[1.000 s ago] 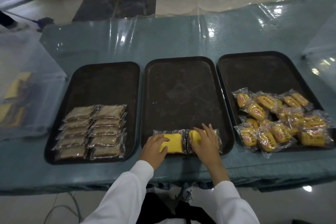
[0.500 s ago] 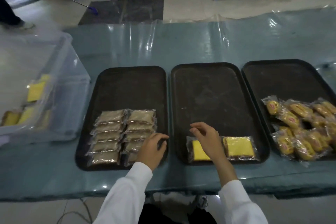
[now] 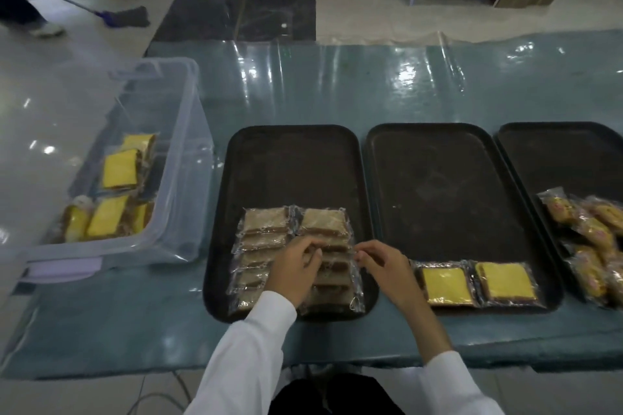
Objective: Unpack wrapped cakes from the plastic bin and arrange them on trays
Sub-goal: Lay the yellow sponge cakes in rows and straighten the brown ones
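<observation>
Glossy table carries trays; both hands, the left hand [image 3: 296, 268] and right hand [image 3: 382, 264], hover loosely curled and empty, while light, soft, slippery cakes [image 3: 119, 168] wait in the bin [image 3: 175, 131] at nine o'clock, best pinched by wrapper edges.

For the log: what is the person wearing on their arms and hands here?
Both arms are in long white sleeves, the left sleeve and the right sleeve, ending at the wrists. The left hand and right hand are bare: no gloves, and no rings or watch that I can make out.
</observation>
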`<state>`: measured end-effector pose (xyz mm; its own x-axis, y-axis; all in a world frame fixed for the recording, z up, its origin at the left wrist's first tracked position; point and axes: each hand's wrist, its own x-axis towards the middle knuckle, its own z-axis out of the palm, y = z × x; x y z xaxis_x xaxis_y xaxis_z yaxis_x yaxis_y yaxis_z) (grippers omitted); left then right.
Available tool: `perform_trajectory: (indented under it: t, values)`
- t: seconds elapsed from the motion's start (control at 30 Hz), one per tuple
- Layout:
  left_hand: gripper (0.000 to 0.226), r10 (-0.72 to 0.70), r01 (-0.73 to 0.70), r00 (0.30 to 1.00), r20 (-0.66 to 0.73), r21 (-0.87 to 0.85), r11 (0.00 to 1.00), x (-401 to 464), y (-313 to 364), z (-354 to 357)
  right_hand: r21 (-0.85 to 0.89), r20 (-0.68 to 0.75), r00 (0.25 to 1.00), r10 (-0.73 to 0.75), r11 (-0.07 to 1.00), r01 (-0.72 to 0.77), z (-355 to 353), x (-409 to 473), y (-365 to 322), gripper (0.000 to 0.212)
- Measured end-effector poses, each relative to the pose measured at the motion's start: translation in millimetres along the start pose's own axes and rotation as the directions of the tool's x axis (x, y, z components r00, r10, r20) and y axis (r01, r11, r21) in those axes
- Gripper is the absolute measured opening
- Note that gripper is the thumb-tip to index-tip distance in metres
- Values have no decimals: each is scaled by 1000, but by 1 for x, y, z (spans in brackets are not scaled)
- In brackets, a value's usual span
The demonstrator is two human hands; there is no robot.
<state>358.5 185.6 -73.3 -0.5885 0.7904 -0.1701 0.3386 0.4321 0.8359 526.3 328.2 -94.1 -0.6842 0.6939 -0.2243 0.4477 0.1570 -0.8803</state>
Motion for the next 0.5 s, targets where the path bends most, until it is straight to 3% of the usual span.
perform_trajectory:
  t: [0.2, 0.5]
  values:
    - [19, -38, 36, 998, -40, -51, 998, 11, 12, -32, 67, 23, 999, -39, 997, 37, 4, 22, -32, 14]
    - [20, 85, -92, 979, -187, -32, 995, 6, 48, -106, 161, 108, 989, -103, 983, 85, 20, 55, -85, 14]
